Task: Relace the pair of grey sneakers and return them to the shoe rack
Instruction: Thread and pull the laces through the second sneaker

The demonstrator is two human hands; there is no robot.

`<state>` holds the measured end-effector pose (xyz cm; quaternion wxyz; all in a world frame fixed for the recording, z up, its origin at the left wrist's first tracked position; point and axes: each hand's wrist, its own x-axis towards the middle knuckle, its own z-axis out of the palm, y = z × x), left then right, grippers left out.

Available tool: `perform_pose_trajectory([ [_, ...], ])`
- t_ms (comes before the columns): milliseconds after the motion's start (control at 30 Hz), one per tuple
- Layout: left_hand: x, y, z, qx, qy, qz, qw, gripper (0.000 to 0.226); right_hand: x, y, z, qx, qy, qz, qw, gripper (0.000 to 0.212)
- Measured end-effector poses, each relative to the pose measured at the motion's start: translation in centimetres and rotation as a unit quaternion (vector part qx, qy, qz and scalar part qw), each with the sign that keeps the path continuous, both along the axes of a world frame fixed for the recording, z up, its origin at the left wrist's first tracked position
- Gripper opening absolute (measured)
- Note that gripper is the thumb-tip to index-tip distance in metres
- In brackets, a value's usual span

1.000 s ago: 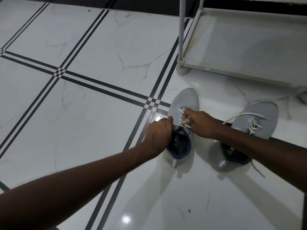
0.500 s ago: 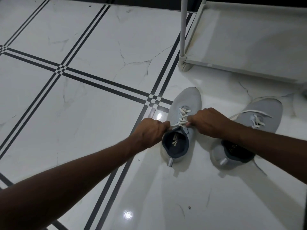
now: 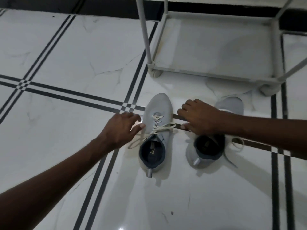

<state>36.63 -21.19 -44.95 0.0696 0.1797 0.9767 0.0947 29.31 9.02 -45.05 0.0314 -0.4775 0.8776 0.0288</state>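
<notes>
Both hands (image 3: 119, 128) (image 3: 199, 118) now off the lace (image 3: 159, 128), spread wide, holding nothing; loose ends between them may slip undone when sneaker (image 3: 157, 130) is lifted

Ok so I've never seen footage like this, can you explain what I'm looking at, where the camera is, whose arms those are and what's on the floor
The one picture comes from a wide-angle camera worn on a person's head, looking forward and down, so the two bare arms reaching in are the wearer's own. No machine is involved.

On the white tiled floor with dark stripes stand two grey sneakers, toes pointing away. The left sneaker has its cream lace threaded through the eyelets, with loose ends trailing to both sides. The right sneaker is partly hidden under the right arm; a lace end lies on the floor beside it.

The left hand and right hand are spread open on either side of the left sneaker, gripping nothing.

Behind stands the shoe rack, its bottom shelf bare.
</notes>
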Motion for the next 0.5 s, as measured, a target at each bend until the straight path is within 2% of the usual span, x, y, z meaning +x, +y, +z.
perform_pose_trajectory([
  [100,-2.4,4.9,0.9,0.041,0.038,-0.031,0.998,0.039,0.4,3.6,2.2,-0.048,-0.054,-0.074,0.995,0.038],
  [200,-3.9,11.6,0.7,0.1,-0.014,-0.087,0.991,0.036,2.7,6.5,3.2,-0.115,-0.08,-0.181,0.973,0.027],
  [267,-4.2,15.7,0.0,0.135,-0.074,-0.096,0.983,0.04,4.5,8.2,3.5,-0.139,-0.082,-0.275,0.948,0.028],
  [333,-3.8,18.8,-0.9,0.153,-0.136,-0.07,0.976,0.046,6.1,9.5,2.8,-0.105,-0.097,-0.355,0.924,0.033],
  [400,-3.2,20.6,-1.9,0.141,-0.161,-0.057,0.975,0.054,7.6,10.5,1.4,-0.088,-0.15,-0.413,0.894,0.041],
  [500,-2.2,20.4,-2.5,0.153,-0.186,-0.027,0.97,0.063,8.8,10.4,-0.5,-0.172,-0.224,-0.458,0.843,0.04],
])
